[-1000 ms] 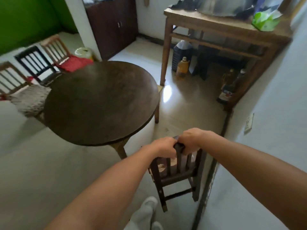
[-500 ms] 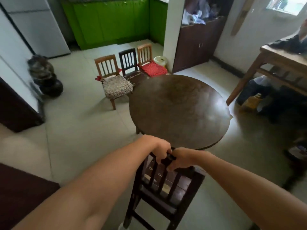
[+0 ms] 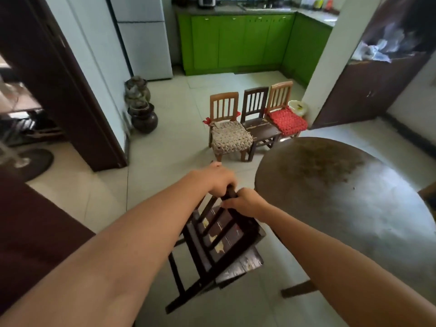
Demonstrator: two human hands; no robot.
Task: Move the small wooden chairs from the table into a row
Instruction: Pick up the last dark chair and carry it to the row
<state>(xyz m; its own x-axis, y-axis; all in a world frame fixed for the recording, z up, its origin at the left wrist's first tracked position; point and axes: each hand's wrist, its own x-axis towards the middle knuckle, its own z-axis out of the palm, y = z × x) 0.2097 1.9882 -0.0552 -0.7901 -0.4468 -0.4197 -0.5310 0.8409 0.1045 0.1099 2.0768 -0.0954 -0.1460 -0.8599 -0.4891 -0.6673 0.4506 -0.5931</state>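
Observation:
A small dark wooden chair [image 3: 219, 249] hangs tilted in front of me, lifted off the floor. My left hand [image 3: 218, 179] and my right hand [image 3: 245, 201] both grip the top rail of its back. To my right stands the round dark table [image 3: 349, 192]. Ahead, three small chairs stand side by side: a light one with a beige knitted cushion [image 3: 227, 135], a dark bare one [image 3: 258, 121], and a light one with a red cushion [image 3: 284, 114].
Dark clay jars [image 3: 141, 107] stand by the wall on the left. A white fridge [image 3: 144, 38] and green cabinets [image 3: 236, 41] close the far side. A white pillar [image 3: 330, 57] and a small bin [image 3: 297, 107] are right of the row. Open tiled floor lies left of the beige chair.
I have turned left with the chair in both hands. The row of three chairs now lies straight ahead and closer, and the table has shifted to my right.

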